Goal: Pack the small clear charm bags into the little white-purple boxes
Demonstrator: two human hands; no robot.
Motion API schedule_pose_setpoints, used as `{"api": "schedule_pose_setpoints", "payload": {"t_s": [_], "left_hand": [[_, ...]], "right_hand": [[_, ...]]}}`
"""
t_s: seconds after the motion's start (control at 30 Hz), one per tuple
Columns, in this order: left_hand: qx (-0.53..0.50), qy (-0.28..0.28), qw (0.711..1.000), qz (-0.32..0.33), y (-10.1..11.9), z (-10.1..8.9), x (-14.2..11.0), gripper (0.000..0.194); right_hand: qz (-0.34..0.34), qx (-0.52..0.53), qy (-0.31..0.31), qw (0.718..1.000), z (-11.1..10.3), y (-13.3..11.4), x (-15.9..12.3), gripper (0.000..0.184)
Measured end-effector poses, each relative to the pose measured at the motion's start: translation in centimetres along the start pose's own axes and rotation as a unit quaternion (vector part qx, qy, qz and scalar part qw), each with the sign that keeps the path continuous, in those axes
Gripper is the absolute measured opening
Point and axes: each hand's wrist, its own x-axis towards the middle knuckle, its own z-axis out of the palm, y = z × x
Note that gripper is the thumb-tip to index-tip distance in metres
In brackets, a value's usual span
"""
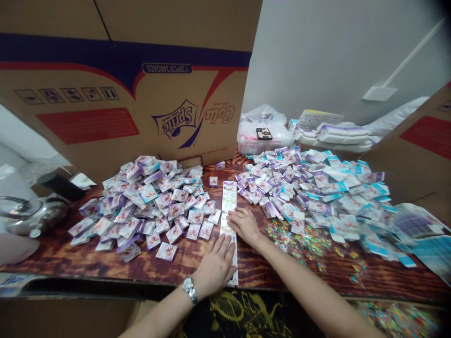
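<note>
Printed paper strip [229, 202] is lying on the wood-grain surface [45, 251] between a left heap of packets [148, 202] and a right heap of packets [310, 188], its lower end reaching the near edge. Sideways room is narrow. Glitter scraps [299, 239] are lying right of the strip. My left hand [214, 265] is pressing flat across it, fingers spread, not clamping. My right hand [244, 225] is resting palm down just apart, fingertips touching it.
</note>
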Motion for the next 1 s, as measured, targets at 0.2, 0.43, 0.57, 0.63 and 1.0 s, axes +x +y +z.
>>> {"api": "schedule_pose_setpoints", "payload": {"t_s": [0.2,0.43,0.57,0.63,1.0], "left_hand": [[0.0,0.007,1.0,0.002,0.0,0.1,-0.1,0.049],[-0.032,0.0,0.999,-0.007,-0.1,0.2,0.0,0.05],[-0.139,0.013,0.99,-0.036,0.4,-0.8,0.1,0.048],[-0.265,0.015,0.96,-0.092,1.0,-1.7,0.1,0.045],[-0.863,0.064,0.374,-0.334,0.2,-5.3,1.8,0.031]], "right_hand": [[-0.017,-0.01,-0.002,1.0,-0.3,0.4,0.8,0.05],[-0.063,-0.017,-0.01,0.998,-0.4,0.6,0.9,0.036],[-0.052,-0.019,0.019,0.998,-0.7,-0.2,0.3,0.024],[-0.044,-0.017,0.038,0.998,-1.9,-0.5,-0.2,0.024],[-0.3,0.178,-0.024,0.937,-10.7,-7.5,-7.6,0.022]]}}
